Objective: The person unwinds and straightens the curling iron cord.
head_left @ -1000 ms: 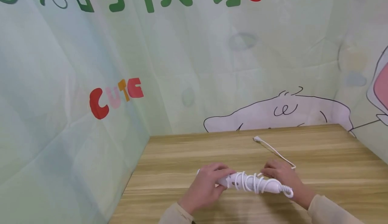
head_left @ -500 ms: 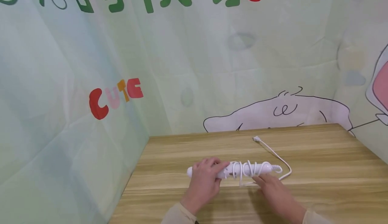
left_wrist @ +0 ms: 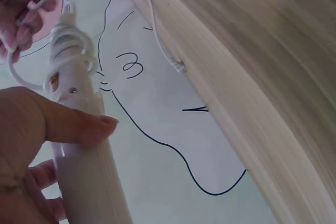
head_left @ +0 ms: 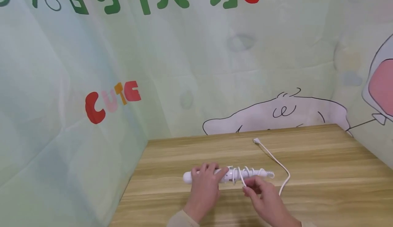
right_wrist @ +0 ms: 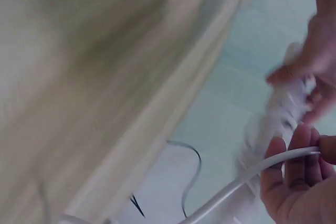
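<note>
A white hair styling iron (head_left: 187, 177) lies sideways in front of me, its slim body held by my left hand (head_left: 205, 187). The left thumb crosses the body just below a small button in the left wrist view, with fingers (left_wrist: 44, 174) underneath. Several loose turns of its white cord (left_wrist: 71, 59) circle the handle end. My right hand (head_left: 266, 197) is on the near side of the iron and pinches the cord between thumb and fingertips. In the right wrist view the pinched cord (right_wrist: 226, 195) runs away in a curve; the iron is blurred there.
The cord's free length bends across the wooden table (head_left: 172, 155) to a white plug (head_left: 256, 140) near the back edge. A printed cloth backdrop (head_left: 184, 66) rises behind and to the left of the table.
My right hand has gone from the far side of the iron, beneath its handle end, round to the near side, carrying the cord. The iron has shifted left with my left hand.
</note>
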A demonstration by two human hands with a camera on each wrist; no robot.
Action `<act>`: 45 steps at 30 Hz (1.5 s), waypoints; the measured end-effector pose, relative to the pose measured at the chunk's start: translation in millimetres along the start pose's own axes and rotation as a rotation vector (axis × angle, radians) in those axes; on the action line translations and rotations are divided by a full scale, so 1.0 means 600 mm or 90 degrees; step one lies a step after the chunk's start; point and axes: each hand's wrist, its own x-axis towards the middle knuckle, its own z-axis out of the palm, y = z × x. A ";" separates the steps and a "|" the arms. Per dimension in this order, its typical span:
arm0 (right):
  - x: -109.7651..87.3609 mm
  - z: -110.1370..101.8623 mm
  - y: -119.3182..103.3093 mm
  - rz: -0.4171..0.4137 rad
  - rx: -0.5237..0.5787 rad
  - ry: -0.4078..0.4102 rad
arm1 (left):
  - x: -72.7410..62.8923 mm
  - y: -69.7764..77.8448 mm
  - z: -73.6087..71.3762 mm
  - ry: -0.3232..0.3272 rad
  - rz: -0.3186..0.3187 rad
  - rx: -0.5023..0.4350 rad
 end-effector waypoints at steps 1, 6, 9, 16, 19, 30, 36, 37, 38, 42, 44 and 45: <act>0.006 -0.009 -0.001 -0.025 -0.025 -0.025 | -0.003 -0.001 0.001 -0.008 0.011 0.018; 0.038 -0.058 0.005 -0.181 -0.182 -0.102 | -0.013 -0.008 0.006 -0.036 0.095 0.068; 0.057 -0.085 0.014 -0.241 -0.263 -0.108 | -0.017 -0.012 0.007 -0.064 0.151 0.031; 0.095 -0.126 0.061 -0.246 -0.310 -0.140 | -0.018 -0.011 0.004 -0.077 0.264 -0.138; 0.096 -0.130 0.088 -0.284 -0.320 -0.158 | -0.018 -0.008 -0.002 -0.075 0.280 -0.205; 0.042 -0.101 0.195 -0.414 -0.381 -0.211 | -0.008 -0.012 -0.028 -0.074 0.139 -0.301; 0.003 -0.086 0.175 -0.317 -0.351 -0.152 | -0.001 -0.013 -0.033 -0.071 0.055 -0.259; -0.001 -0.085 0.169 -0.302 -0.355 -0.142 | 0.000 -0.012 -0.034 -0.073 0.047 -0.250; -0.002 -0.084 0.162 -0.293 -0.369 -0.138 | 0.001 -0.011 -0.034 -0.077 0.039 -0.238; -0.007 -0.071 0.140 -0.294 -0.416 -0.169 | 0.003 -0.006 -0.031 -0.055 0.016 -0.200; -0.011 -0.059 0.123 -0.280 -0.407 -0.188 | 0.004 -0.005 -0.029 -0.040 0.008 -0.187; -0.012 -0.051 0.115 -0.281 -0.394 -0.192 | 0.005 -0.004 -0.029 -0.033 0.005 -0.183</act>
